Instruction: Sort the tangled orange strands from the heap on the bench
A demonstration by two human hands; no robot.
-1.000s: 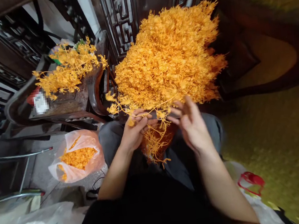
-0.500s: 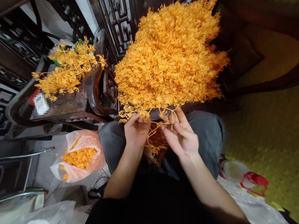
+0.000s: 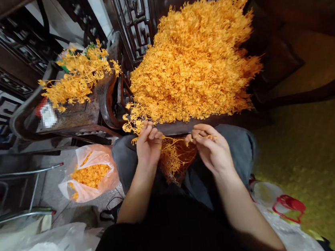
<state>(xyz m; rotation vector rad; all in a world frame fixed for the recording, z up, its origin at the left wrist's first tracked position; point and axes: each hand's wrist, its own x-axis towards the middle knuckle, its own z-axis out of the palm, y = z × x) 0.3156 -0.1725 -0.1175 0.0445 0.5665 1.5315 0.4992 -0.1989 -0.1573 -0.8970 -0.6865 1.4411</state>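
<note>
Your left hand [image 3: 148, 147] has its fingers closed on an orange sprig [image 3: 134, 125], whose bushy tips fan out to the far left of those fingers. As far as you can tell, its long axis slants from far left to near right, toward your right hand [image 3: 211, 148]; the left hand is clearly the nearer one to the bushy end. Your right hand, a little apart on the right, pinches a short orange stem piece [image 3: 211, 137] between thumb and fingers. A thin strand crosses the gap between your hands; you cannot tell which piece it belongs to.

Count what is around you: one large orange heap [image 3: 193, 62] on the wooden seat [image 3: 174, 128], just beyond both hands; one smaller orange bunch [image 3: 80, 77] on the furniture at far left; one plastic bag [image 3: 86, 193] on the floor at left, with orange bits in it; and one reddish container [image 3: 186, 155] between your knees, with orange stems at its top. The single sprigs in the heap are too tangled to number.
</note>
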